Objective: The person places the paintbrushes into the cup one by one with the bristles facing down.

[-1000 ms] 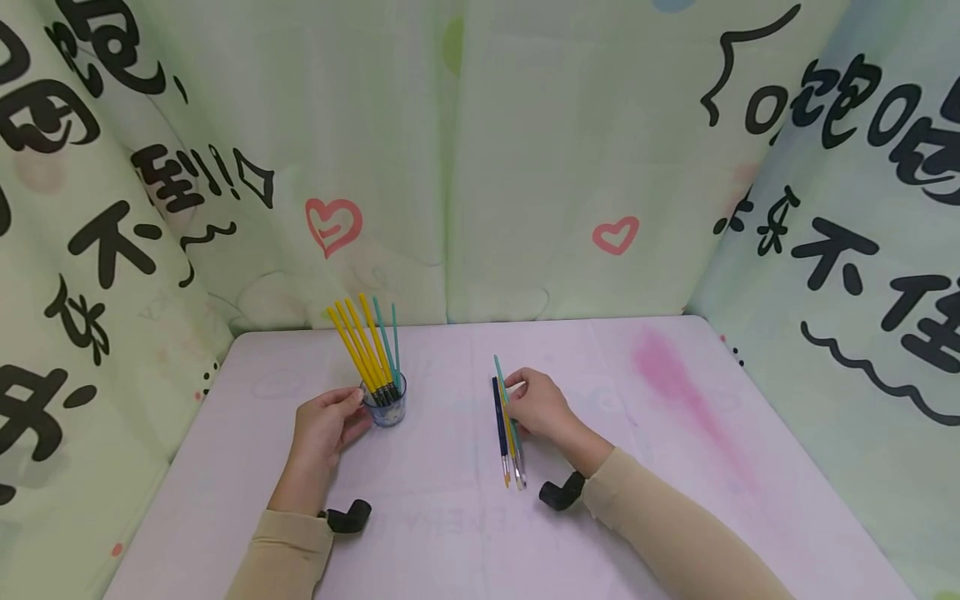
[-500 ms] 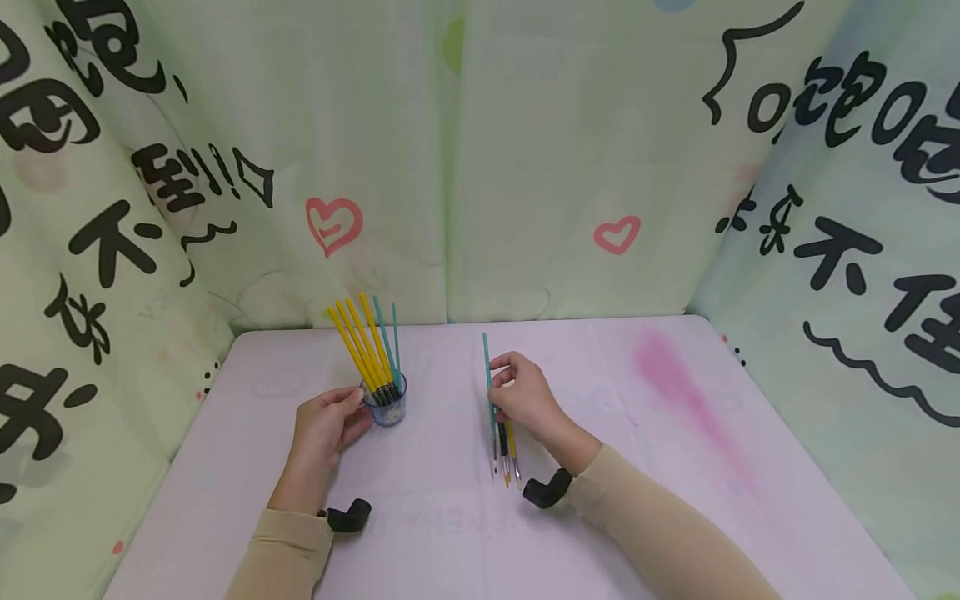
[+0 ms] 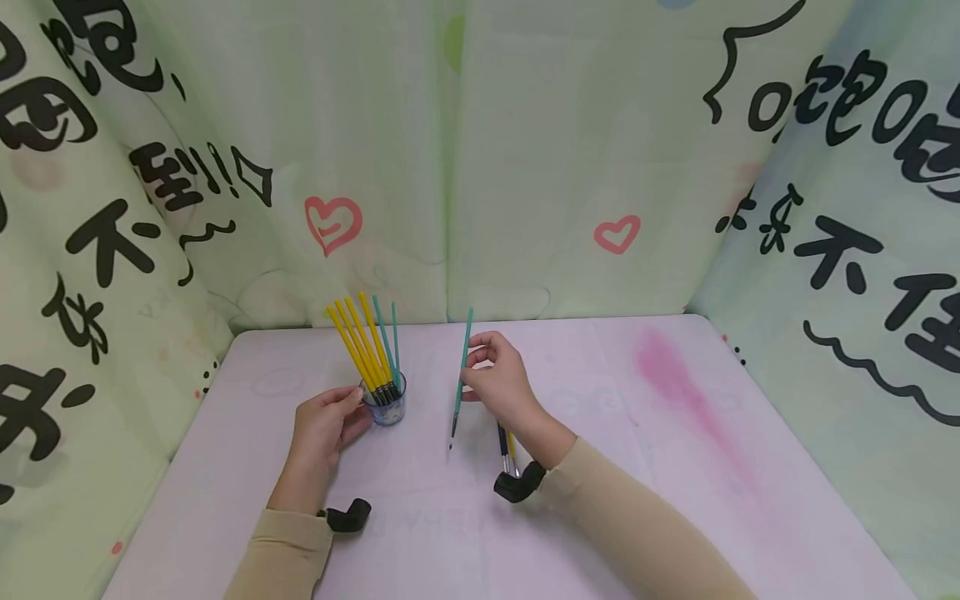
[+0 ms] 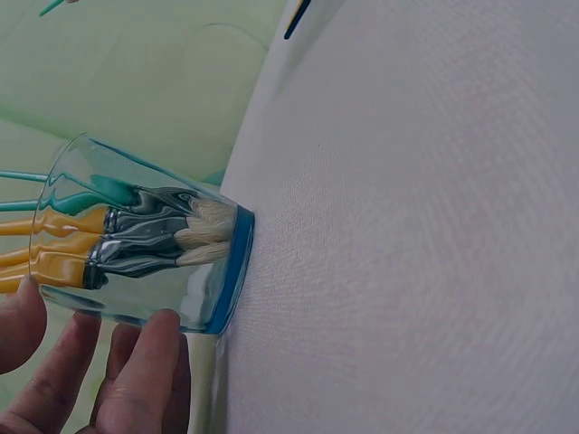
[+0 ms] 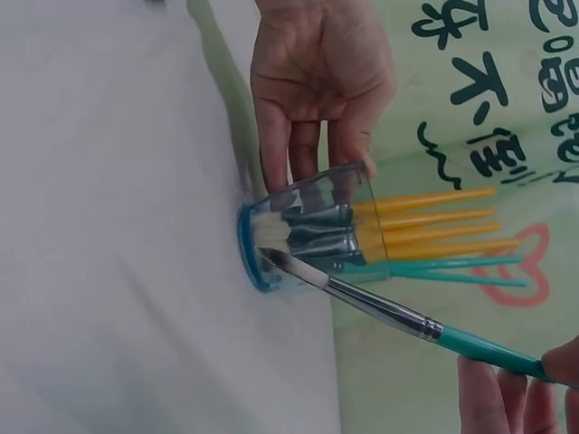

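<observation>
Only wrist views clearly show bristles [image 4: 204, 238] inside the cup [image 4: 185, 297]

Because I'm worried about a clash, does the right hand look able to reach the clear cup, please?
Probably yes: though the right hand holds a teal brush, nothing visible stands between it and the clear cup, and the left hand touches the cup's opposite side.

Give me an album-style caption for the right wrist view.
Left hand touching a clear cup of yellow and teal brushes, right hand holding another teal brush in front of it.
</observation>
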A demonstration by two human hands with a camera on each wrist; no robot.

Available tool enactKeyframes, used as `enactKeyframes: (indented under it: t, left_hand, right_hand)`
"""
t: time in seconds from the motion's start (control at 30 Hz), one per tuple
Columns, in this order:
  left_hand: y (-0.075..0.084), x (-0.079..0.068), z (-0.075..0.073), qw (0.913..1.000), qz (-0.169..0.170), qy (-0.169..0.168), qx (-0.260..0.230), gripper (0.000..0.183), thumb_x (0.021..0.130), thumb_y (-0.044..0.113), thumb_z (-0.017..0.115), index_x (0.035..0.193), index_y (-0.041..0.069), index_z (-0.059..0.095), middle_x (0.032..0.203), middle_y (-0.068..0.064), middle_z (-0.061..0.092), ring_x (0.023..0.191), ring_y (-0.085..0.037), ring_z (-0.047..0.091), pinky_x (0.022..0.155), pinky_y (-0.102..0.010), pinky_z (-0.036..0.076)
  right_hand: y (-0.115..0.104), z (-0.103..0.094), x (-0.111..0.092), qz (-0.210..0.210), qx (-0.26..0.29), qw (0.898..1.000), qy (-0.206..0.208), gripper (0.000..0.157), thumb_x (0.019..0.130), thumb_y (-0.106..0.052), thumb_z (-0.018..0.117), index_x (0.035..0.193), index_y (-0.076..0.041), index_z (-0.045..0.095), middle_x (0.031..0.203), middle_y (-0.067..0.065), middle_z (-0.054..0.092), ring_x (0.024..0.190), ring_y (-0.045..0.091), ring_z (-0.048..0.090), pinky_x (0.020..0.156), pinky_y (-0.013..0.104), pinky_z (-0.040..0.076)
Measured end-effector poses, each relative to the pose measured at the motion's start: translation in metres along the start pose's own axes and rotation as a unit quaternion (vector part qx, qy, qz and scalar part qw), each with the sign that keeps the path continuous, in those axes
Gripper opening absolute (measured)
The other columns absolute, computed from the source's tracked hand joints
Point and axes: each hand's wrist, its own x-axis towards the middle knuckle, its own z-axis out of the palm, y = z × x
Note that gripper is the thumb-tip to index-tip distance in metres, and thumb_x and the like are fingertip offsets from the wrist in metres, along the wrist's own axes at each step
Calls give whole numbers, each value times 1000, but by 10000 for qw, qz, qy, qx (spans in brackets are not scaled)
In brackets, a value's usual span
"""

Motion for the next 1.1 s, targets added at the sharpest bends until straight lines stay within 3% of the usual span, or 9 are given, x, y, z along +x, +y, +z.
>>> enactKeyframes:
  t: [0.47,0.77,1.1]
  left_hand:
    - [-1,-1,1,10000,-26,35,3,42,105,21,72,142,2,67,122,-8,71,102,-19,71,93,-32,67]
    - [-1,0,0,10000,13,34,7,41,105,21,72,141,1,67,118,-7,72,101,-17,72,92,-32,68]
    - [0,0,0,10000,17,7,27,42,105,22,72,142,1,66,124,-10,71,101,-17,72,94,-33,67]
  right_hand:
    - [-20,29,7,-537,870,9948,9,42,95,10,65,134,2,51,105,13,59,79,17,69,75,41,71]
    - [-22,48,18,-808,1235,9888,223,38,96,10,65,129,-3,52,103,9,57,81,19,67,75,39,71]
    - [-18,66,29,-1137,809,9902,42,35,98,11,65,126,-7,53,106,16,58,82,20,64,79,40,71]
